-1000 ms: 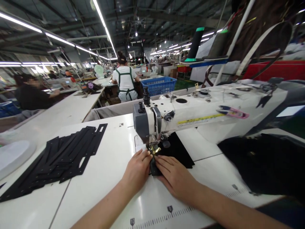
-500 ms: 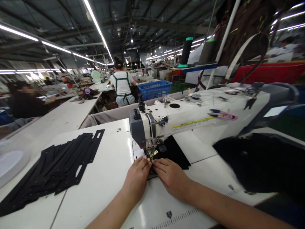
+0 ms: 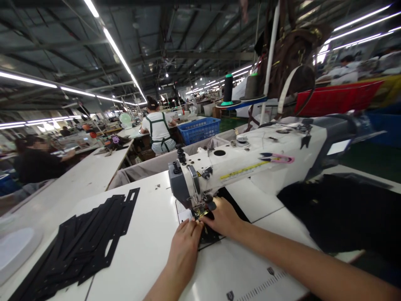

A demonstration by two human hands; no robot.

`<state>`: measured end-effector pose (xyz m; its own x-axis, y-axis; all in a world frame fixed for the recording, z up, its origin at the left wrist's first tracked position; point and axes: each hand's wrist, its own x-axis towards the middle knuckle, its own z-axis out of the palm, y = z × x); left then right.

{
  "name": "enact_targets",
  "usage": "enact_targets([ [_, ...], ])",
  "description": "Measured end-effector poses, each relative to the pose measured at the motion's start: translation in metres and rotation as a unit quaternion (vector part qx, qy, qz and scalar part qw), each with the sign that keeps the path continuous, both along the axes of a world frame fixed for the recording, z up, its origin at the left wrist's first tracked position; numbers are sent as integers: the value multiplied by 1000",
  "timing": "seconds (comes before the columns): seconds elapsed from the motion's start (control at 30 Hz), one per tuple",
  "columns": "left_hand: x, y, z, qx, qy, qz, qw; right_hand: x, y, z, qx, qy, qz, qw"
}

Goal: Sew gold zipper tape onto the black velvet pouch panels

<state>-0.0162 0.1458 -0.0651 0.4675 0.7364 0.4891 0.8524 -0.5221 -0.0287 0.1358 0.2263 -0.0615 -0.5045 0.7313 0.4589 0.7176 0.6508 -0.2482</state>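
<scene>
Black piece [image 3: 210, 237]: flat on the white tabletop [image 3: 144, 234], centre of the frame, at the presser foot. Its near part shows between and just below the two hands; more black material appears beyond the right hand, whether the same piece cannot be told.

Left hand [image 3: 185, 246]: lower centre, left of the black piece; fingers together, stretched forward, tips down at its left edge beside the foot. Pinching or only pressing: cannot be told.

Right hand [image 3: 226, 218]: centre, just right of the foot, lying over the black material; thumb pointing left toward the left hand's fingertips, fingers bent and partly hidden by the machine head. Grip: cannot be told. Hands very near each other; contact unclear.

Sewing machine [image 3: 266, 171]: white and grey, centre to right, needle end over the black piece.

Snips [image 3: 277, 158]: pink-handled, on the machine arm.

Stack of black strips [image 3: 90, 234]: slotted, overlapping, lower left, well apart from the hands.

Black material heap [image 3: 341, 209]: right edge, beyond the right forearm.
</scene>
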Motion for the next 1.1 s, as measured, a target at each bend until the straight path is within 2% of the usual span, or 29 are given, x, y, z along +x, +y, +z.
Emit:
enact_targets([
  [0.17, 1, 1, 2, -17, 53, 26, 998, 0, 10, -3, -8, 0, 27, 1000],
  [0.37, 2, 2, 5, -31, 55, 21, 998, 1, 8, -2, -57, 11, -15, 998],
  [0.57, 4, 2, 8, -52, 49, 16, 997, -18, 13, -9, -87, -7, -60, 994],
  [0.73, 4, 1, 5, -73, 27, 15, 997, -12, 7, -3, -92, -27, -51, 994],
  [0.8, 3, 1, 5, -75, 13, 20, 997, 4, -6, 0, -71, -30, 2, 997],
  [0.93, 0, -4, 10, -90, -18, 26, 995, 34, -32, 0, 16, -46, 201, 978],
  [1.0, -1, -8, 15, -104, -25, 22, 994, 36, -36, -1, 31, -50, 222, 973],
  [1.1, 0, -9, 23, -126, -27, 40, 991, 27, -27, 3, -23, -22, 207, 978],
])
